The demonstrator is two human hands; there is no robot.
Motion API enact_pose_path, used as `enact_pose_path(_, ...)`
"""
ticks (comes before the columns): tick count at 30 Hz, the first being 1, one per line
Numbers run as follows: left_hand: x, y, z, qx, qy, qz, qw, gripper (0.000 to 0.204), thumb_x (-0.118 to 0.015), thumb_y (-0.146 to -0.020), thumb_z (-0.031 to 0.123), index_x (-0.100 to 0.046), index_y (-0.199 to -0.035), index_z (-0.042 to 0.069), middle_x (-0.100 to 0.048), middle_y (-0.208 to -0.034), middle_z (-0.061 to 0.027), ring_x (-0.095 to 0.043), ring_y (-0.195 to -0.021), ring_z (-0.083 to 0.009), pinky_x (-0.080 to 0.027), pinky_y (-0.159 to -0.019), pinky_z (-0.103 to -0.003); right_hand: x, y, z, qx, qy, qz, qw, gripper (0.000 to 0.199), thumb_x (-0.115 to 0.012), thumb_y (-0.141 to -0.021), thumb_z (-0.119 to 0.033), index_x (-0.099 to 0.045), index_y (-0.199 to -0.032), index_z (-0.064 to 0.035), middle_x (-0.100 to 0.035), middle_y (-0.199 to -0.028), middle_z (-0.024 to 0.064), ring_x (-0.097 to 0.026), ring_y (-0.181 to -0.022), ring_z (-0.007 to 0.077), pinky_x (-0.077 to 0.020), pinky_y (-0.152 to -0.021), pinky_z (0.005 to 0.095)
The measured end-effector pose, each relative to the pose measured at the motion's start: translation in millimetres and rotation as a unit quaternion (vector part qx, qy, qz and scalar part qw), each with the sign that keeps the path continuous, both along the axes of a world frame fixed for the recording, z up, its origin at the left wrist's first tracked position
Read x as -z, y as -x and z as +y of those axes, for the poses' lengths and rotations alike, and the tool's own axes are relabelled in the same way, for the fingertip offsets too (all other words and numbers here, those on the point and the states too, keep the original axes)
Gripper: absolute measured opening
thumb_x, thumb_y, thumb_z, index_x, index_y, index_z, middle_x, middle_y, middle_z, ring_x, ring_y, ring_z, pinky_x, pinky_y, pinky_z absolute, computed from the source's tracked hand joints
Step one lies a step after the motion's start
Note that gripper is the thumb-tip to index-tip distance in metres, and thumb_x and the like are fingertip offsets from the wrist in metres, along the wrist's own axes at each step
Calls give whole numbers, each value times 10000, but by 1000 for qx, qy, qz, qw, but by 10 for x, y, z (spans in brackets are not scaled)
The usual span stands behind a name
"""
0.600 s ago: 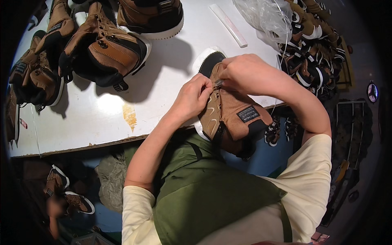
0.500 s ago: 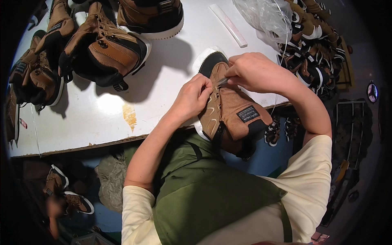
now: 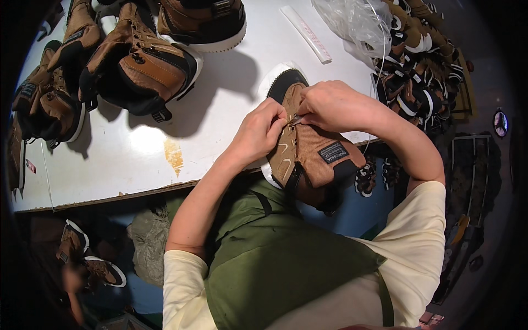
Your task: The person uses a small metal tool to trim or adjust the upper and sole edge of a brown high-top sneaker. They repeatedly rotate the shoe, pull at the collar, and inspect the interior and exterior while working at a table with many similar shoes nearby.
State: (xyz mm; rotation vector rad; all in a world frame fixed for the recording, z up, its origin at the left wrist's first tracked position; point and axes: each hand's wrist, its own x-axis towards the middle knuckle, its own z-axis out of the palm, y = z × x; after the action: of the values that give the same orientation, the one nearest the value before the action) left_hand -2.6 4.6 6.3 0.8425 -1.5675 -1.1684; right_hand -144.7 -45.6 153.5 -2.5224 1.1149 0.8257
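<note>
A brown boot (image 3: 324, 140) with black toe and heel parts and a white sole rests tilted at the table's near edge, its toe pointing away from me. On its left side my left hand (image 3: 256, 129) pinches at the row of eyelets; whatever sits between thumb and finger is hidden. My right hand (image 3: 335, 105) is closed on a small grey metal tool (image 3: 296, 119), mostly covered by the fingers. The tool's tip meets the eyelets, close beside my left fingertips. Its exact kind does not show.
More brown boots (image 3: 157, 74) stand at the left of the white table (image 3: 220, 132). Farther back lie a white strip with red marks (image 3: 307, 34) and a clear plastic bag (image 3: 352, 25). Shoes are piled (image 3: 421, 82) at right. Another person's blurred hand (image 3: 72, 278) shows lower left.
My right hand has shifted slightly left and down, bringing the metal tool nearer my left fingertips. My left hand and the boot have hardly moved.
</note>
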Motion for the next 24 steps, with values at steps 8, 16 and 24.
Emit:
enact_pose_path(8, 14, -21, -25, -2, 12, 4, 1000, 68, -553, -856, 43, -521, -858, -17, -512, -813, -102, -518, -738, -207, -436, -702, -292, -49, 18, 16, 5, 21, -84, 996, 143, -656, -780, -160, -697, -868, -54, -651, -773, 184, -632, -777, 356, -500, -672, 424)
enact_pose_path(16, 13, -38, -29, -1, 9, -4, 1000, 72, -553, -856, 44, -516, -853, -18, -508, -806, -103, -516, -733, -208, -434, -696, -293, 58, 4, -10, -14, 36, -34, 999, 167, -670, -777, -179, -676, -770, -12, -646, -742, 197, -636, -746, 364, -507, -651, 431)
enact_pose_path(24, 23, -20, -23, -3, 16, -3, 1000, 73, -550, -858, 44, -516, -859, -21, -508, -814, -107, -513, -732, -213, -434, -696, -296, 72, -36, -12, -5, 40, 11, 999, 136, -675, -760, -166, -696, -838, -57, -617, -803, 140, -614, -792, 336, -488, -685, 428)
